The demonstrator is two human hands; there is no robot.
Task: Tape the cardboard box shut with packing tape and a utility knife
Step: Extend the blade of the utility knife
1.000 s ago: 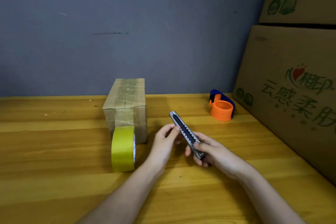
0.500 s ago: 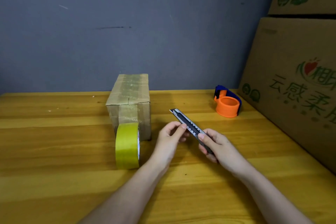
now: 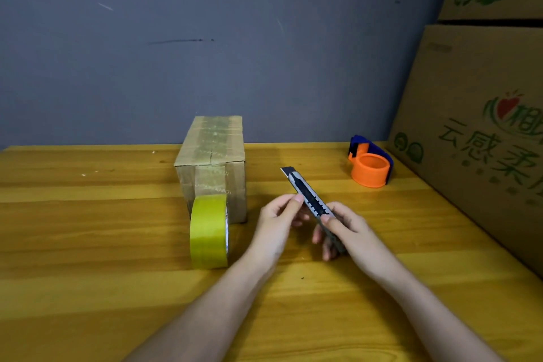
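A small cardboard box (image 3: 212, 156) stands on the wooden table (image 3: 88, 244), with tape strips over its top and front. A yellow tape roll (image 3: 208, 231) stands on edge against the box's front. Both hands hold a grey utility knife (image 3: 308, 200) above the table, right of the roll. My right hand (image 3: 346, 232) grips the handle, thumb on the slider. My left hand (image 3: 279, 217) pinches the knife's side with fingertips. A short blade tip sticks out at the far end.
An orange and blue tape dispenser (image 3: 369, 166) sits at the back right. Large printed cartons (image 3: 476, 126) are stacked along the right edge. A grey wall (image 3: 235, 38) closes the back of the table.
The blade tip now sticks out of the knife's far end. My right thumb has slid forward along the handle, and the knife has risen slightly.
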